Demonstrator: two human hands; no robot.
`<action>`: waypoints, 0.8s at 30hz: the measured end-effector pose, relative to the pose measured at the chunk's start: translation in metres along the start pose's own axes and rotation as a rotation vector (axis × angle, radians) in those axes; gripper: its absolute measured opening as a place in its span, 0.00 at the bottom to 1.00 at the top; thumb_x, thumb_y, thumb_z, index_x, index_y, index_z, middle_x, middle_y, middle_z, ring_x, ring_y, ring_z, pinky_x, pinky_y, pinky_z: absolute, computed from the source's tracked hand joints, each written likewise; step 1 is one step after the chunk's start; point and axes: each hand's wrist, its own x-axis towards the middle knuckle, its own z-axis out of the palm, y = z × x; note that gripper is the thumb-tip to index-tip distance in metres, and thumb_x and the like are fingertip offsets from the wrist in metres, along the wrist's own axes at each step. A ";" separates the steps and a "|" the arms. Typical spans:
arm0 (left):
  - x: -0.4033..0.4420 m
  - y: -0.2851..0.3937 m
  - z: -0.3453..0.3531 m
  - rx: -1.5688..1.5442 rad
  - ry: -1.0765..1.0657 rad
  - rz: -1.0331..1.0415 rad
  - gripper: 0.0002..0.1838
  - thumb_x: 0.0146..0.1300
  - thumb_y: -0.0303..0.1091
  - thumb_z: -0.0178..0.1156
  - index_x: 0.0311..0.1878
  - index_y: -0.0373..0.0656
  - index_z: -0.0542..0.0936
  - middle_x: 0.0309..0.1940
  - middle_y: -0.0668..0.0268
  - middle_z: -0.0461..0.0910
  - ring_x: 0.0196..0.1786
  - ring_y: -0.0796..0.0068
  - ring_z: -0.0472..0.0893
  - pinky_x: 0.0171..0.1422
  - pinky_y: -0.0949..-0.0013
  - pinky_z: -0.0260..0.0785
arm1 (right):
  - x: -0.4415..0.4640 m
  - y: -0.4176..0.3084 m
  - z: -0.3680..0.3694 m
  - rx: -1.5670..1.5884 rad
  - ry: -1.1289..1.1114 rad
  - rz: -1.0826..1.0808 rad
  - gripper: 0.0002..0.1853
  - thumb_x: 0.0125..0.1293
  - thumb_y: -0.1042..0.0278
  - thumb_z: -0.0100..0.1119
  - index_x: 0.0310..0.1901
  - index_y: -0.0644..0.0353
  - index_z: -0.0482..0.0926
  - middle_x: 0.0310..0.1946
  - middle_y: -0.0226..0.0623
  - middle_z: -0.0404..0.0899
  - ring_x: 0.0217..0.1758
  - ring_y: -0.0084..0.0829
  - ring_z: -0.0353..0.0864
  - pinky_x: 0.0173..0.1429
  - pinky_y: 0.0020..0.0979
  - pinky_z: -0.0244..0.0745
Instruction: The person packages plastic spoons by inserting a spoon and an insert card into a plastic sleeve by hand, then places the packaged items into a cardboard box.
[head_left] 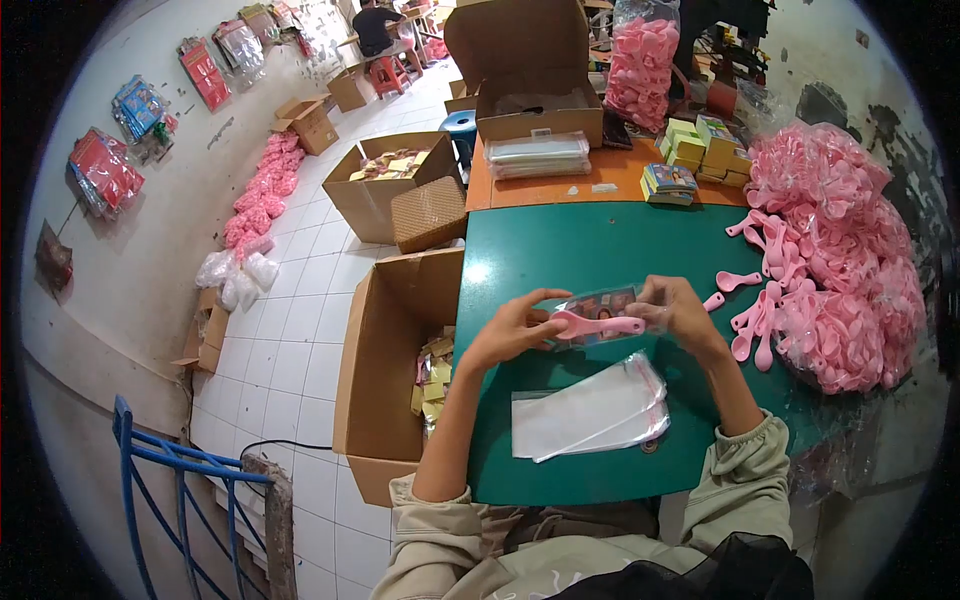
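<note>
Counting the clock from the hands, with twelve straight ahead, the green table (540, 245) spreads beneath the work; at nine o'clock, against its edge, a tall cardboard box (385, 340) gapes open, yellowish packets (437, 375) heaped within; between two and three, bulging clear bags (850, 260) are crammed with pink spoons, a scatter of loose spoons (735, 281) beside them; at ten, another open carton (365, 210) is filled with pale yellow and reddish packets (395, 165); just short of twelve, a carton with a raised lid (540, 125) holds some clear plastic, and just past twelve a tall clear bag (642, 75) is packed with pink pieces; at six, flat clear sleeves (590, 405) lie fanned on the green top; the left hand (518, 327) is partly closed, thumb and fingertips at the left end of a clear packet (585, 303) and the bowl of a pink spoon (600, 325); the right hand (680, 312) is mostly closed, pinching the packet's right end; the packet, which shows printed pictures, is held above the table, the spoon lying lengthwise along it, bowl towards nine; whether that spoon is inside or in front, I cannot tell.
</note>
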 end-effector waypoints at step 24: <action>-0.004 -0.005 0.015 -0.351 -0.213 -0.186 0.29 0.72 0.37 0.41 0.70 0.48 0.40 0.42 0.51 0.78 0.45 0.65 0.81 0.49 0.65 0.76 | -0.001 0.011 0.036 -0.648 -0.209 -0.410 0.12 0.49 0.72 0.64 0.38 0.60 0.77 0.38 0.39 0.73 0.44 0.37 0.73 0.48 0.34 0.70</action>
